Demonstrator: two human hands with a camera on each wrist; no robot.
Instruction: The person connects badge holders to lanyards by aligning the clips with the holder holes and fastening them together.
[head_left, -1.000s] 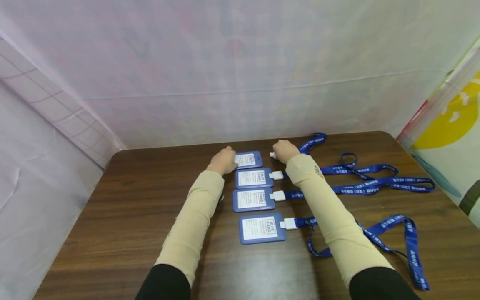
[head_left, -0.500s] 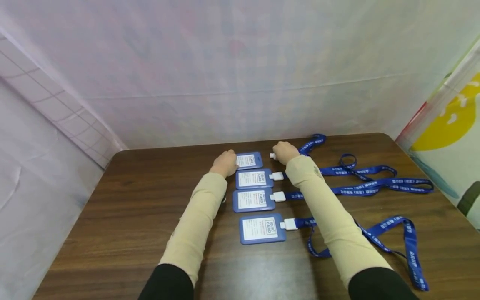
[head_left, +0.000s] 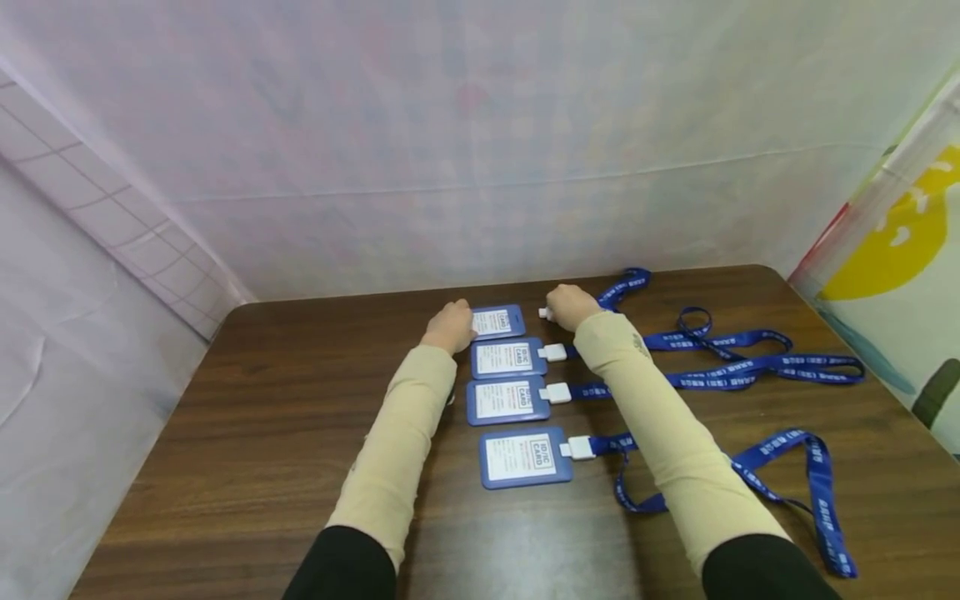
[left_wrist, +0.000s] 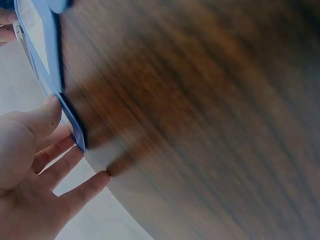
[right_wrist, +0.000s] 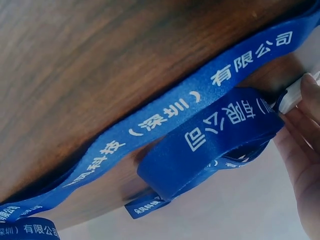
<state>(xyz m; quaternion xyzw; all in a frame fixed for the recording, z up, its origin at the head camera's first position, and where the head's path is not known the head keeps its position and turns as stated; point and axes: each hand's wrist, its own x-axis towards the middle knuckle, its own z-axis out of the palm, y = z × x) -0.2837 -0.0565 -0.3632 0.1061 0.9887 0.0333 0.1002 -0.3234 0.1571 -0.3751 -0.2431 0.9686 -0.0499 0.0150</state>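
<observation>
My left hand [head_left: 450, 327] pinches the left end of the farthest blue ID badge holder [head_left: 499, 322], thumb on top and fingertips at its edge in the left wrist view. To its right, my right hand [head_left: 572, 306] pinches the white plastic clip [right_wrist: 292, 97] of a blue lanyard [head_left: 625, 287]. A short gap separates this clip from the slotted end of the farthest holder. Nearer lie a second badge holder [head_left: 507, 357], a third [head_left: 507, 400] and a nearest one [head_left: 525, 457], each joined to a white clip and lanyard.
Blue lanyard straps [head_left: 750, 375] with white print loop across the right half of the brown wooden table [head_left: 247, 433]. One strap [head_left: 821, 492] curls near the front right, partly under my right sleeve [head_left: 660, 425]. A pale cloth [head_left: 480, 167] hangs behind the far edge.
My left hand has shifted slightly to the right at the end of the farthest badge holder. My right hand and the clip stay nearly in place.
</observation>
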